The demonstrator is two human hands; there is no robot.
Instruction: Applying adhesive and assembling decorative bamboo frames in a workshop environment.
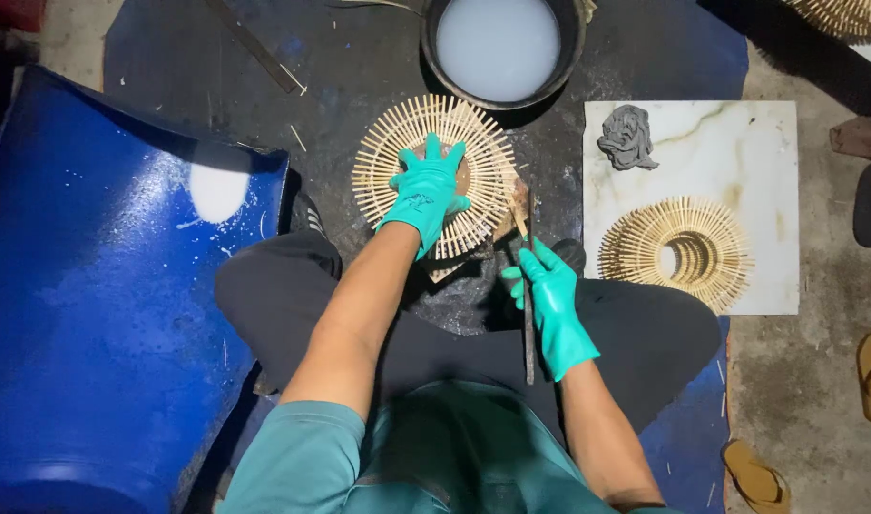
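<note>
The left hand [424, 190] lies spread flat on a radial bamboo-stick disc [435, 176], pinning it steady; just beside it, the right hand [552, 306] grips a thin stick tool [528, 286].

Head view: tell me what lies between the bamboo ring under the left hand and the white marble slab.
In the head view, between the bamboo ring and the marble slab lies dark ground, plus the stick tool that the right hand grips.

The left hand [424, 193] hides the centre of the bamboo ring [435, 176]; the top edge cuts off the bowl [435, 57] of white liquid.
</note>
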